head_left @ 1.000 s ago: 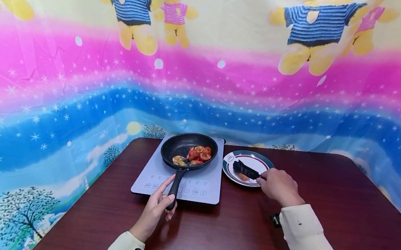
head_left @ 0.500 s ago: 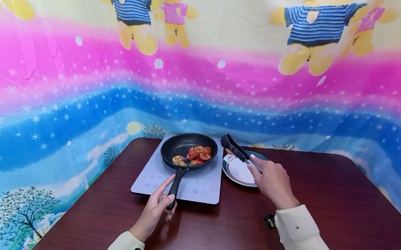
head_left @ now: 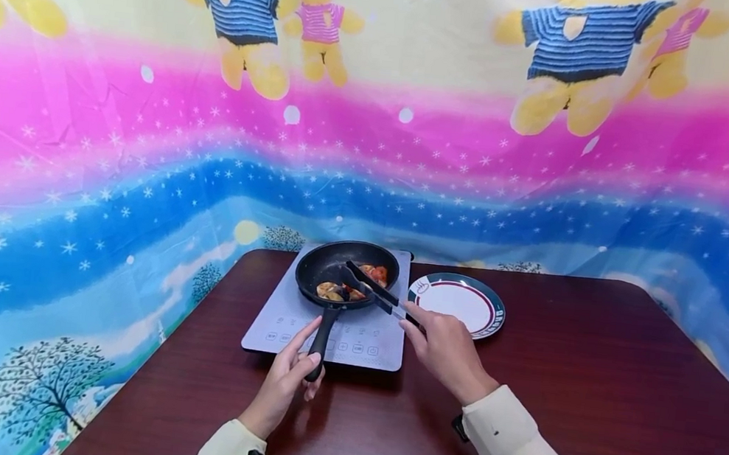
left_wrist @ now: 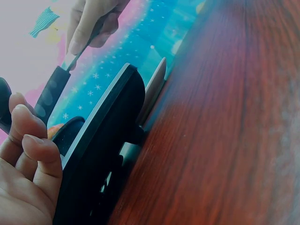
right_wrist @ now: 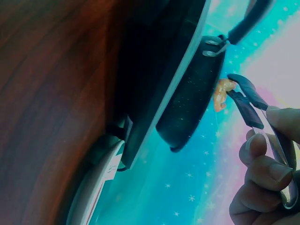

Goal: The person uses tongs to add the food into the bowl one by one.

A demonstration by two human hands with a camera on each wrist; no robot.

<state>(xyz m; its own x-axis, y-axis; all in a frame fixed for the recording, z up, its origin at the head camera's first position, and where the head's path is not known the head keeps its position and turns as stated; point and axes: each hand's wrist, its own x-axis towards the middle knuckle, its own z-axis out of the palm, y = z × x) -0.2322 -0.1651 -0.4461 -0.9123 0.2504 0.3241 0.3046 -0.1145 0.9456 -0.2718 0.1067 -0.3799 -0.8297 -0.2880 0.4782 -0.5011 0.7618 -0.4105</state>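
Note:
My left hand (head_left: 281, 388) holds the black handle (head_left: 324, 334) of a frying pan (head_left: 317, 263), its fingers curled around the grip in the head view. Several pieces of cooked food (head_left: 330, 290), brown and red, lie in the pan. Over the pan, my right hand (head_left: 448, 349) grips black-tipped tongs (head_left: 373, 286). A small orange-brown piece of food (right_wrist: 222, 96) sits at the tong tips in the right wrist view, just above the pan's rim. To the right of the pan is a white plate (head_left: 446, 304) with a green and red border.
Beneath the pan is a flat light-grey induction cooktop (head_left: 267, 328) with printed buttons. Both stand near the far edge of a dark red-brown wooden table (head_left: 584, 362). A printed teddy-bear cloth (head_left: 373, 147) hangs behind and at the sides.
My right hand lifted the tongs and a food piece off the plate and moved them left over the pan. The left hand stayed on the handle. The plate now shows no food.

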